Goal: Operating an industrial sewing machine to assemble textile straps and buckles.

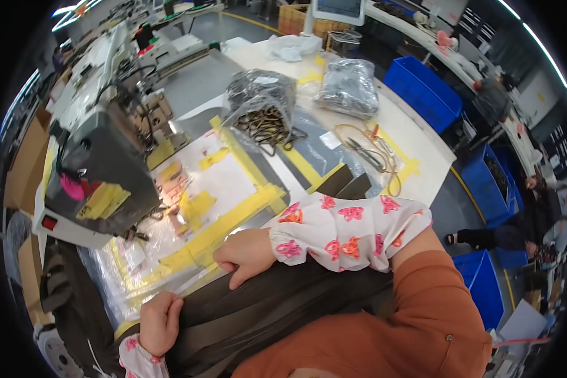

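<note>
- Head view, lower middle of the frame: dark straps (264, 309) lie in a stack across the table edge, nearest the camera.
- Left hand (159, 324), lower left, is curled over the near end of the straps, fingers closed on them.
- Right hand (249, 255), centre, presses knuckles-down on the straps' far edge; whether it grips them I cannot tell.
- Risk, as I judge it: the stack could slide or fan apart, since only two spots pin it and it lies on slick clear plastic sheet (138, 264).
- Risk: fingers near the sewing machine (97, 170), left of centre, could be caught if the straps are fed carelessly.
- Yellow tape (233, 217) marks a rectangle on the table, centre.
- Clear bag of metal buckles (261, 104), upper centre, gapes open; buckles could spill.
- Second sealed bag (348, 88) lies to its right.
- Blue bins (422, 88) stand upper right.
</note>
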### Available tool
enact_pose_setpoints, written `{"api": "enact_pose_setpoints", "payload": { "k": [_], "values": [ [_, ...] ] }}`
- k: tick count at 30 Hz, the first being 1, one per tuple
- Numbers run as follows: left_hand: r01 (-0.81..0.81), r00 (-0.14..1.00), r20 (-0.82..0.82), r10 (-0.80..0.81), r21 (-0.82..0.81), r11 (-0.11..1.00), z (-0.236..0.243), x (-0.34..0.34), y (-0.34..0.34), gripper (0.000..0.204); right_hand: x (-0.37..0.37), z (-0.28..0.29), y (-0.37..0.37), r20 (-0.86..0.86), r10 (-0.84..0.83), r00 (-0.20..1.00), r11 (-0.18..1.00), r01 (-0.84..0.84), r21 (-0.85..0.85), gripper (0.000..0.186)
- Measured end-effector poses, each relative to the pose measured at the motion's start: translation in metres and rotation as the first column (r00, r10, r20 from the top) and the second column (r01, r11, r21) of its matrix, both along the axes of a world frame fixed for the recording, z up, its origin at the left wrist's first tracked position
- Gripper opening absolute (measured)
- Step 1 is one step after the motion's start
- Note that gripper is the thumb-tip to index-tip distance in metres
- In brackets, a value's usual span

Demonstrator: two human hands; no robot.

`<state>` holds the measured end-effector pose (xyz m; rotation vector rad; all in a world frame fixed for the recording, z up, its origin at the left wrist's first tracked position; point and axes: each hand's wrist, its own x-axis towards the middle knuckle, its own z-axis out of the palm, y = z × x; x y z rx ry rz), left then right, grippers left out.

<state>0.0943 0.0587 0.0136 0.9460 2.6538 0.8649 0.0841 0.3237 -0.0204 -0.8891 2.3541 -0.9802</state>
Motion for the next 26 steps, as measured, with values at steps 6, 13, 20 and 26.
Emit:
{"api": "enact_pose_setpoints", "payload": {
  "k": [6, 13, 20, 26],
  "values": [
    [-0.440, 0.773, -0.531, 0.347, -0.053, 0.897, 0.029, -0.090, -0.104, 0.032, -0.010, 0.009, 0.019, 0.055, -0.149, 0.987, 0.988, 0.151, -0.032, 0.025],
    [-0.165, 0.788, -0.616, 0.009, -0.197, 0.966, 0.004, -0.086, -0.073, 0.047, -0.022, 0.005, -0.040, 0.039, 0.017, 0.999, 0.994, -0.013, -0.110, 0.028],
    [0.192, 0.945, 0.233, -0.229, 0.172, 0.966, -0.024, -0.057, 0.055, 0.032, -0.028, -0.002, 0.000, -0.094, -0.039, 0.995, 0.988, 0.024, -0.154, 0.028],
    [0.045, 0.948, 0.295, -0.118, 0.245, 0.969, -0.031, -0.057, 0.039, 0.022, -0.074, 0.008, 0.063, -0.681, -0.276, 0.678, 0.783, 0.570, 0.250, 0.016]
  ]
}}
